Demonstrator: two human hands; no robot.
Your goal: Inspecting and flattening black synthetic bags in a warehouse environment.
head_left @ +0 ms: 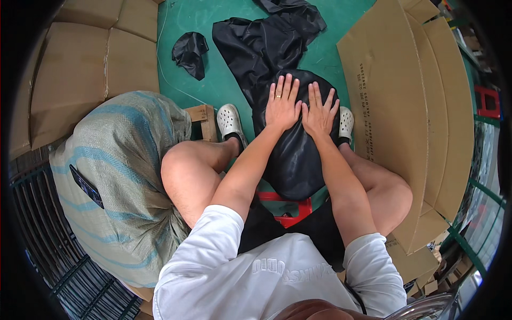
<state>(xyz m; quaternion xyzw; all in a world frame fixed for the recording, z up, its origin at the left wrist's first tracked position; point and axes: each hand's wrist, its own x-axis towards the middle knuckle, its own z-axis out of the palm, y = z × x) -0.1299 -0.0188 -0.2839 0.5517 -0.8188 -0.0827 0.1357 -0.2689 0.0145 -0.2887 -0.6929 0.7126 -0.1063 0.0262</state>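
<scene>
A bulging black cover (293,160) of smooth, shiny material lies between my legs, its contents hidden. My left hand (282,106) presses flat on its upper part, fingers stretched toward the far side. Beside it, thumbs nearly meeting, my right hand (319,113) rests with its fingers spread. Neither hand grips anything. Beyond my fingers, loose black fabric (261,48) trails away over the green floor (181,16). Under the near end of the bundle, part of a red stool (298,209) shows.
At my left stands a stuffed woven sack (122,160) with blue stripes, a phone (86,185) on it. Cardboard boxes (74,58) are stacked behind. An open carton (384,80) flanks my right. A crumpled black piece (190,53) lies on the floor near a wooden block (200,114).
</scene>
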